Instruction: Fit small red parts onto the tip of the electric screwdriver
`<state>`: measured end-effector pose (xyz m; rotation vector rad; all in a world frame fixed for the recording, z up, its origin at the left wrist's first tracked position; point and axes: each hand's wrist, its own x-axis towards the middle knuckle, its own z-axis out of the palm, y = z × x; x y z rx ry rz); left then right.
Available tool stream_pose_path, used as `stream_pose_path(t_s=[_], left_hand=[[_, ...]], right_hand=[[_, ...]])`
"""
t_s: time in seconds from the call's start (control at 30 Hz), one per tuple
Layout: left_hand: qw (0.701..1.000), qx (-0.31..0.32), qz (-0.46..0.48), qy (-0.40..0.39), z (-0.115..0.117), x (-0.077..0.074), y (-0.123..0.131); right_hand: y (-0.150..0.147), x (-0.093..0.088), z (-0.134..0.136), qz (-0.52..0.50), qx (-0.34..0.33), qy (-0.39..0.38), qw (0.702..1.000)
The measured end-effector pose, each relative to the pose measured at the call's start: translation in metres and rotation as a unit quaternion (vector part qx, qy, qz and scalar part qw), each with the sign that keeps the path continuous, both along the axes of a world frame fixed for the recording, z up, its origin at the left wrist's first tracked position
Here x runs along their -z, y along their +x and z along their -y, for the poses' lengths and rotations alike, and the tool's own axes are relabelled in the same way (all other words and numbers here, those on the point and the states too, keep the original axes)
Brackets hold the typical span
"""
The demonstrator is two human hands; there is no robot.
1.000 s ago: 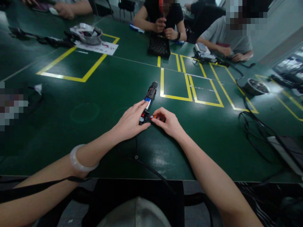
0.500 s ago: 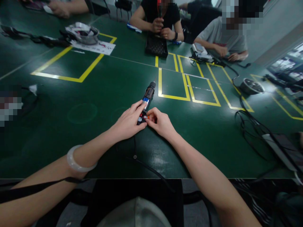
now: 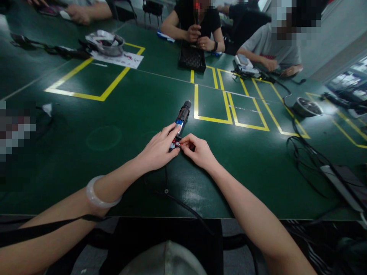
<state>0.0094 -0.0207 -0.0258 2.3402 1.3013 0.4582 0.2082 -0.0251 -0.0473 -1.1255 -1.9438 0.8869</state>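
Observation:
A black cylindrical tool [image 3: 183, 112] with a blue band and red parts at its near end lies on the green table [image 3: 120, 114]. My left hand [image 3: 159, 149] rests over the tool's near end, fingers curled on it. My right hand [image 3: 197, 151] pinches a small red part [image 3: 177, 144] against that same end. A black cable [image 3: 177, 200] runs from the tool toward me. A pale bangle sits on my left wrist.
Yellow tape rectangles [image 3: 212, 103] mark the table. A black tray [image 3: 192, 58] stands in front of a person opposite. A metal bowl [image 3: 106, 41] on paper is far left. Cables [image 3: 309, 160], a round fan [image 3: 308, 107] and a flat device lie right.
My right hand has slid left, bringing the small red part closer against the tool's end. My left hand has stayed on the tool.

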Motion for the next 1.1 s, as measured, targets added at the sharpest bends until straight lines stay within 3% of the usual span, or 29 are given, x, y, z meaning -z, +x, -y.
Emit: stream_pose_path(t_s=[0.53,1.1], left_hand=[[0.998,-0.021,-0.040,0.034,-0.012,0.004,-0.002],[0.998,-0.034,-0.016,0.041,-0.011,0.002,0.000]], right_hand=[[0.004,0.006,0.000,-0.022,-0.054,0.020,0.998],[0.003,0.010,-0.001,-0.019,-0.033,0.001,0.999]])
